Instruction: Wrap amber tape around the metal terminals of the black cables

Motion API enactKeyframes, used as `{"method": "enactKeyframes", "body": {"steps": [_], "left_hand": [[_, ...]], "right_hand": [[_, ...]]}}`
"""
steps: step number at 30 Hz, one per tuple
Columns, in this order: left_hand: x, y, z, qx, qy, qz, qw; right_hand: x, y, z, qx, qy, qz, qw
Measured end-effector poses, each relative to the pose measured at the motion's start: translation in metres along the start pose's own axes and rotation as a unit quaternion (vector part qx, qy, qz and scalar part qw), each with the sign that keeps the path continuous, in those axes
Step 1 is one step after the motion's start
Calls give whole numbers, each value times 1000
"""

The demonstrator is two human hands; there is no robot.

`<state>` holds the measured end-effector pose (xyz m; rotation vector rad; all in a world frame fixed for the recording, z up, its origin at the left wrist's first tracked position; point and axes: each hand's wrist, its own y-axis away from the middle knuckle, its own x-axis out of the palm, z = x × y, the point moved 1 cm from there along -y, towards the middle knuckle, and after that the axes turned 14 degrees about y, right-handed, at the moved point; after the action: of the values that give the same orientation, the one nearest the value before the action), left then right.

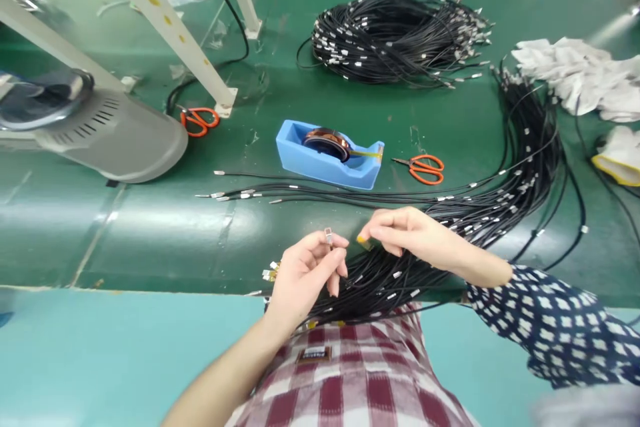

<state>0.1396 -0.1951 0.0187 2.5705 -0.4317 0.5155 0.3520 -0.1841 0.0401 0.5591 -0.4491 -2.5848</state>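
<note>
My left hand (pixel 311 270) is closed, with a small metal-ended cable connector (pixel 329 236) pinched between thumb and fingers and pointing up. A little to the right, my right hand (pixel 413 232) has its thumb and forefinger pressed together on a small bit of amber tape (pixel 362 239). The two hands are apart. Below them a thick bundle of black cables (pixel 370 287) runs along the table edge and over my lap. Beyond the hands stands a blue tape dispenser (pixel 325 170) with a roll of amber tape (pixel 327 141) in it.
Orange-handled scissors (pixel 425 169) lie right of the dispenser; another orange pair (pixel 200 121) is near a grey machine (pixel 120 133). A coiled heap of black cables (pixel 350 40) sits at the back. White gloves (pixel 580 73) lie at right on the green table (pixel 165 227).
</note>
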Motion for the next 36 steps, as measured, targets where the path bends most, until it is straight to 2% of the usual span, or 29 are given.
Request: {"method": "enactKeyframes", "body": {"steps": [3,8,13,20,24,30,36], "left_hand": [[4,0,-5,-5,-39,-8,999],[7,4,-7,10,-71,-14,997],[7,10,-4,45,-97,-37,994],[5,10,0,63,-36,-62,995],[2,10,3,61,-10,-52,997],[-2,10,8,75,18,-21,997],[-2,11,10,58,18,-2,998]], "right_hand": [[11,3,9,-18,15,3,1000],[17,6,18,-74,99,-18,992],[26,10,19,-72,158,-54,983],[36,6,8,-21,36,-130,991],[43,6,3,-53,8,-128,990],[46,2,1,-23,-48,-146,988],[38,6,7,-62,0,-178,982]]}}
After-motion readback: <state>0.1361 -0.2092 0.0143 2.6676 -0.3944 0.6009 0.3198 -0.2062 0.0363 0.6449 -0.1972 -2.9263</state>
